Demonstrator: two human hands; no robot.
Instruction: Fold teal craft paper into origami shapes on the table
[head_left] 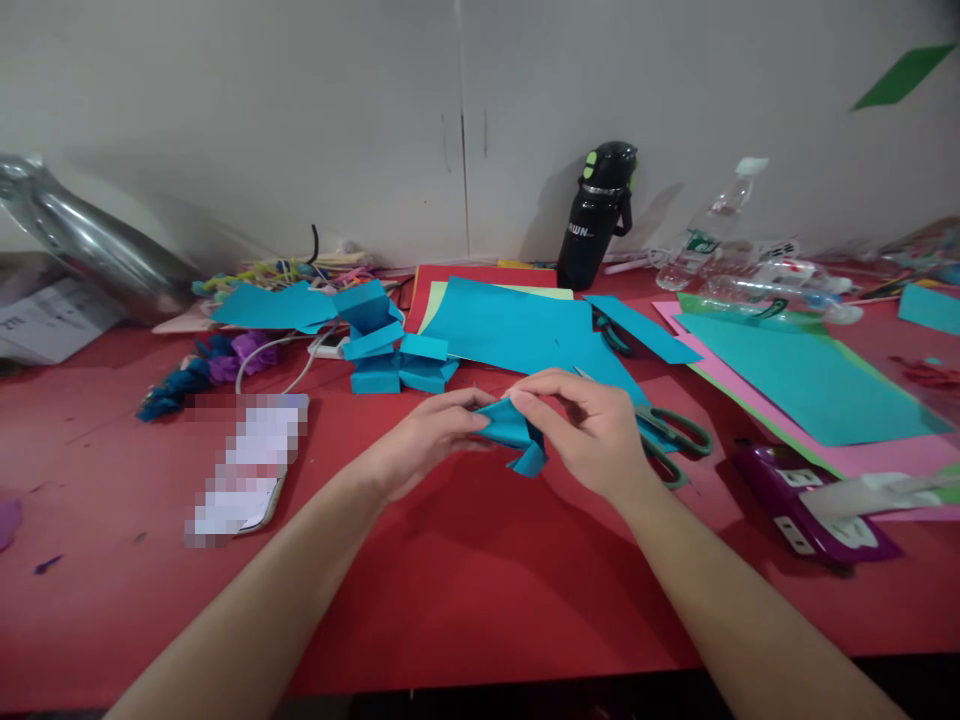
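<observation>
Between my two hands is a small folded piece of blue paper [507,425], held above the red table [450,600]. My left hand [431,432] grips its left edge, fingers pressed together. On the other side my right hand [589,425] pinches the top and right edge between thumb and fingers. A loose flap of the paper hangs down at the lower right. Just beyond lie several folded blue paper boxes [375,375]. Green-handled scissors [679,432] rest to the right of my right hand, partly hidden behind it.
Blue sheets [510,325] lie at the back. A phone [251,465] is at left, near a metal flask [97,235]. A black bottle [592,220] and plastic bottles [712,225] stand or lie along the wall. At right are coloured sheets [817,380] and a purple tissue pack [806,500].
</observation>
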